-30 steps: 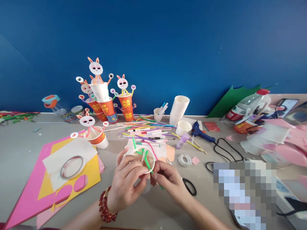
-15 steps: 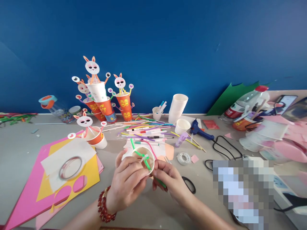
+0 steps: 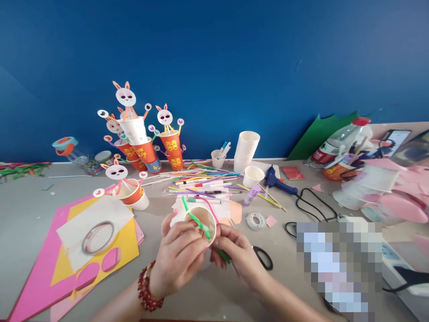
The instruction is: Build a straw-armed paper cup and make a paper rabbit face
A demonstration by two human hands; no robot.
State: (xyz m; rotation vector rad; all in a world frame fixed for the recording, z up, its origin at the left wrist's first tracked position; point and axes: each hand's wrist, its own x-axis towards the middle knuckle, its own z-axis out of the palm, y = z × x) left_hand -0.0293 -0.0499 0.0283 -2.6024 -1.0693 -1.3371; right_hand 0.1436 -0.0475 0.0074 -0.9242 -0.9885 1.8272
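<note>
A paper cup [image 3: 205, 215] is tilted with its mouth toward me, and my left hand [image 3: 179, 250] is wrapped around its left side and rim. Across the mouth runs a bright green pipe cleaner [image 3: 197, 220], one end sticking up past the rim. Some whitish translucent bit lies by it inside, too small to name. At the cup's right edge, my right hand [image 3: 234, 248] has its fingers closed around a green pipe cleaner length [image 3: 223, 256] that shows below them. The cup's underside is hidden by my fingers. Just right of that hand lies a black scissor handle [image 3: 263, 258].
Rabbit-faced cup figures [image 3: 125, 96] stand at the back left. Coloured sheets [image 3: 43, 250] lie at left under a tape roll [image 3: 98, 237]. Pens and pipe cleaners [image 3: 204, 183] spread behind my hands. A blue glue gun [image 3: 278, 182] with its cord and stacked cups [image 3: 247, 150] are at back right.
The green pipe cleaner in the cup now lies straighter across the mouth, with the whitish bit less visible. My right fingers have shifted slightly. The whole view has moved a little.
</note>
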